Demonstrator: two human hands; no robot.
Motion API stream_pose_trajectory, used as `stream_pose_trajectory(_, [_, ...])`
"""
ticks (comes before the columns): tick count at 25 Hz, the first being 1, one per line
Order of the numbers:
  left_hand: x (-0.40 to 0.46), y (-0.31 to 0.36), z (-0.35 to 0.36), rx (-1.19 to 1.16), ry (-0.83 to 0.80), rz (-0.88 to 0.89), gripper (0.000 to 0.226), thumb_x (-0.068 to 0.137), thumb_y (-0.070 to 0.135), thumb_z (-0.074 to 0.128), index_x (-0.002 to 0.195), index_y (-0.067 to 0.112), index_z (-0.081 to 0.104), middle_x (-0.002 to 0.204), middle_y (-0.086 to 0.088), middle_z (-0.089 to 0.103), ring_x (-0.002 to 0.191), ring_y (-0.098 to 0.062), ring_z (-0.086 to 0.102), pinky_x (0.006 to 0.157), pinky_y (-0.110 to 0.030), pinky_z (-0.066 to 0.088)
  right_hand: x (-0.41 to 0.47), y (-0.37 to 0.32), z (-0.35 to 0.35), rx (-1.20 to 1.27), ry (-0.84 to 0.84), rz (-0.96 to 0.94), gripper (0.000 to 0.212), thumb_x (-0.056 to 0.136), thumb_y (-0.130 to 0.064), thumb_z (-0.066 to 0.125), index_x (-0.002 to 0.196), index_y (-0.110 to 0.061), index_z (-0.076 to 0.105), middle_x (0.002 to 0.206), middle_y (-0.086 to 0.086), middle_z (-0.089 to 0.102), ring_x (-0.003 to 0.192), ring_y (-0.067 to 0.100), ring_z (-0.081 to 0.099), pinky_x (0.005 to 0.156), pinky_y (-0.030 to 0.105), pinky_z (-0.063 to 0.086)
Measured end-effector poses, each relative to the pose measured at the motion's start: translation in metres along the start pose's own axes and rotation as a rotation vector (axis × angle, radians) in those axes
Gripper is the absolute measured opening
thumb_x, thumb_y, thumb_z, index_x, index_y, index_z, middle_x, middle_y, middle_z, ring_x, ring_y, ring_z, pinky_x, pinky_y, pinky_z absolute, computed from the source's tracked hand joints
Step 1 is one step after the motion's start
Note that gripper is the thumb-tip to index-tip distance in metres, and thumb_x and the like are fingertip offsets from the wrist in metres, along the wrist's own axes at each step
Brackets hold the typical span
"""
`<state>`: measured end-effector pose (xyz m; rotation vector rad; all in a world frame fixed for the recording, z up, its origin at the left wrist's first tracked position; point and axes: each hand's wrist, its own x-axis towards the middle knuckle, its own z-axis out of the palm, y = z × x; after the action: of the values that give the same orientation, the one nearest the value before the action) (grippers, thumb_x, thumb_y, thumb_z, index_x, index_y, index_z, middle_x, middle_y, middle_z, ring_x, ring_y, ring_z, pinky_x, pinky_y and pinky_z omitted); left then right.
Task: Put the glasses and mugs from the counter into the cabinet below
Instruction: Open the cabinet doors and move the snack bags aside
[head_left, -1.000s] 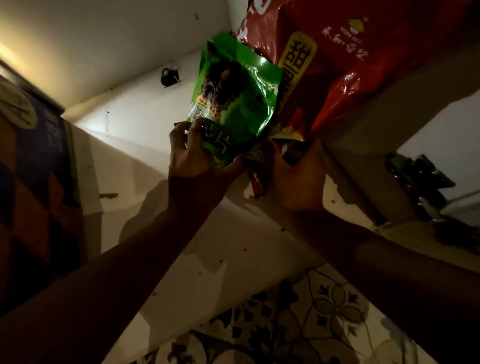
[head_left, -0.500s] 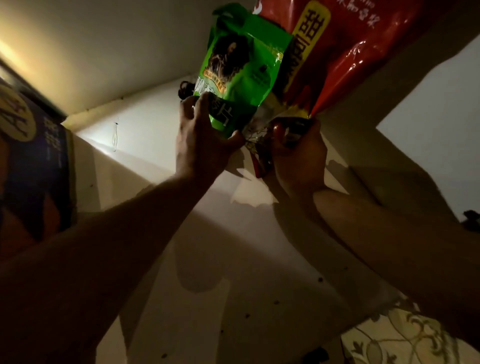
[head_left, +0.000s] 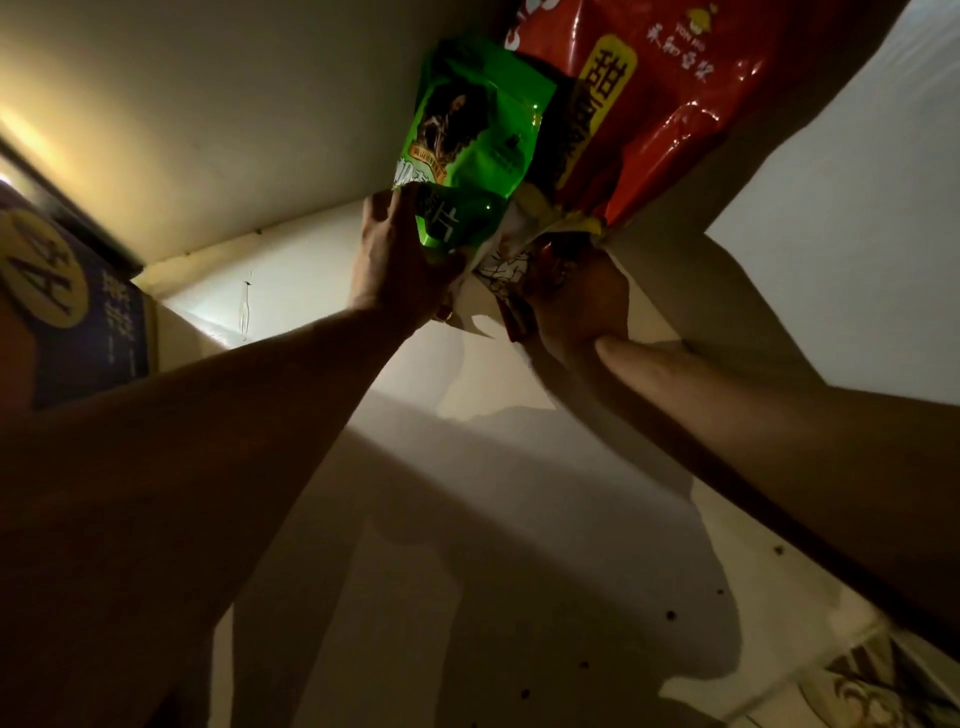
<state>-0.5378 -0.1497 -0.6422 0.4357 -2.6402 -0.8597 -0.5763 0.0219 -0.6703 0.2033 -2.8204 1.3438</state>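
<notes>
Gripping crinkly green pouch (head_left: 470, 150) (glossy foil)

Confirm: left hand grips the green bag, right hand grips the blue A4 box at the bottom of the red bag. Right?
Not quite. The head view shows the left hand gripping the green bag, but the right hand holds crumpled packaging at the bottom of the red bag, not the blue A4 box. That box sits untouched at far left.

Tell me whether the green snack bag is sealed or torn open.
Cannot tell. The left hand grips the green snack bag by one end, covering that edge; its other end is in shadow.
</notes>
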Motion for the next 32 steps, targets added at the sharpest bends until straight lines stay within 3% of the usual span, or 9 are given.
stream_pose_trajectory(3, [-0.007,0.001,0.001,-0.007,-0.010,-0.001,0.078,0.084,0.031,0.079,0.148,0.010,0.040,0.147,-0.015,0.039,0.126,-0.027,0.048,0.089,-0.035,0.058,-0.006,0.003,-0.005,0.016,-0.056,-0.048,0.054,0.088,-0.031,0.073,0.136,-0.013,0.055,0.132,0.003,0.063,0.122,0.020,0.058,0.098,0.017,0.039])
stream_pose_trajectory(6, [-0.027,0.005,-0.001,-0.020,-0.008,-0.083,0.095,0.082,0.042,0.079,0.154,0.007,0.027,0.148,-0.014,0.037,0.132,-0.028,0.042,0.102,-0.031,0.044,-0.018,0.006,-0.007,-0.030,-0.109,-0.046,0.045,0.094,-0.036,0.066,0.131,-0.015,0.055,0.128,0.005,0.064,0.118,0.022,0.061,0.101,0.029,0.048])
stream_pose_trajectory(10, [-0.070,0.009,-0.006,0.033,-0.010,-0.149,0.087,0.088,0.048,0.071,0.151,0.006,0.028,0.146,-0.015,0.037,0.133,-0.030,0.041,0.101,-0.028,0.038,-0.043,0.009,-0.014,0.067,-0.200,-0.035,0.048,0.097,-0.041,0.057,0.140,-0.022,0.045,0.130,-0.003,0.056,0.121,0.019,0.056,0.095,0.027,0.048])
stream_pose_trajectory(14, [-0.121,0.018,-0.012,0.159,-0.050,-0.225,0.079,0.093,0.052,0.063,0.152,0.010,0.032,0.145,-0.016,0.041,0.130,-0.033,0.047,0.101,-0.042,0.049,-0.092,0.018,-0.033,-0.171,-0.325,-0.255,0.061,0.103,-0.045,0.043,0.154,-0.013,0.033,0.153,0.009,0.040,0.137,0.026,0.042,0.112,0.036,0.036])
stream_pose_trajectory(18, [-0.183,0.035,-0.012,0.235,-0.121,-0.201,0.080,0.092,0.057,0.061,0.154,0.012,0.034,0.149,-0.014,0.044,0.132,-0.033,0.049,0.099,-0.040,0.048,-0.135,0.031,-0.051,-0.380,-0.356,-0.396,0.073,0.100,-0.058,0.031,0.151,-0.007,0.038,0.155,0.014,0.040,0.140,0.031,0.041,0.117,0.044,0.035])
stream_pose_trajectory(21, [-0.218,0.052,-0.011,0.297,-0.208,-0.261,0.079,0.094,0.057,0.058,0.155,0.015,0.030,0.156,-0.011,0.036,0.142,-0.031,0.038,0.113,-0.042,0.038,-0.169,0.039,-0.070,-0.477,-0.419,-0.369,0.064,0.103,-0.050,0.039,0.150,-0.008,0.038,0.157,0.015,0.037,0.144,0.031,0.035,0.121,0.047,0.027])
stream_pose_trajectory(25, [-0.279,0.088,-0.014,0.310,-0.299,-0.347,0.076,0.094,0.056,0.055,0.153,0.015,0.031,0.152,-0.013,0.037,0.140,-0.034,0.037,0.115,-0.045,0.034,-0.233,0.054,-0.119,-0.529,-0.515,-0.301,0.058,0.102,-0.044,0.041,0.145,-0.006,0.042,0.155,0.018,0.037,0.145,0.034,0.032,0.121,0.049,0.023])
stream_pose_trajectory(28, [-0.327,0.120,-0.024,0.294,-0.405,-0.372,0.076,0.093,0.055,0.056,0.152,0.013,0.032,0.150,-0.014,0.037,0.138,-0.035,0.037,0.113,-0.047,0.037,-0.285,0.061,-0.164,-0.538,-0.652,-0.212,0.062,0.104,-0.043,0.040,0.154,-0.009,0.030,0.164,0.015,0.021,0.151,0.034,0.017,0.125,0.045,0.010])
stream_pose_trajectory(32, [-0.371,0.167,-0.045,0.251,-0.525,-0.400,0.074,0.094,0.054,0.056,0.151,0.014,0.033,0.149,-0.013,0.039,0.136,-0.034,0.041,0.111,-0.047,0.041,-0.325,0.052,-0.202,-0.545,-0.696,-0.154,0.060,0.103,-0.044,0.041,0.154,-0.014,0.032,0.164,0.013,0.023,0.151,0.032,0.020,0.124,0.045,0.014])
